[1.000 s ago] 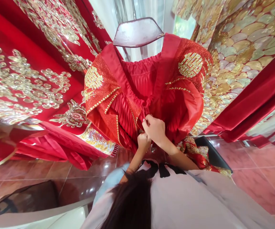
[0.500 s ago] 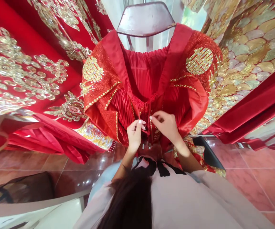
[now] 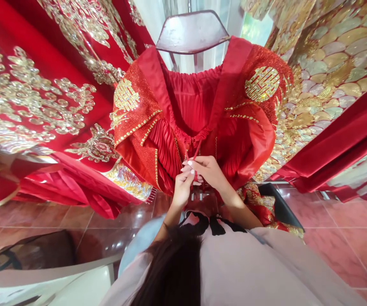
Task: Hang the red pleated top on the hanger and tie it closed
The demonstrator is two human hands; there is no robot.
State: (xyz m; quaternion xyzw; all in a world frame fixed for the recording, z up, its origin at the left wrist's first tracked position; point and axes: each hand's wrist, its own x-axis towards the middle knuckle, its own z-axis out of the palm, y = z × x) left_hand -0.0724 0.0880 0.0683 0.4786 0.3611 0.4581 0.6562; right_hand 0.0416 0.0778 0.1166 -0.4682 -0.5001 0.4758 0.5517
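Observation:
In front of me hangs a red pleated garment (image 3: 191, 100) with a gathered neckline, gold bead trim and round gold emblems on its shoulders. A thin red drawstring (image 3: 198, 148) runs down from the front of the neckline. My right hand (image 3: 209, 169) pinches it between thumb and fingertips. Just below and to the left, my left hand (image 3: 182, 187) is closed, its fingertips also on the cord. The two hands touch, and the cord's lower part is mostly hidden behind the fingers.
A flat-topped hanger or stand (image 3: 193, 33) rises above the neckline. Gold-decorated red cloth (image 3: 43, 97) hangs at left, a gold scale-patterned one (image 3: 326, 85) at right. A dark bin (image 3: 285, 208) with patterned fabric sits on the tiled floor; a white chair (image 3: 84, 280) is lower left.
My right hand has moved left and slightly down to meet my left hand and now pinches the drawstring. My left hand has lowered a little. The garment has shifted slightly.

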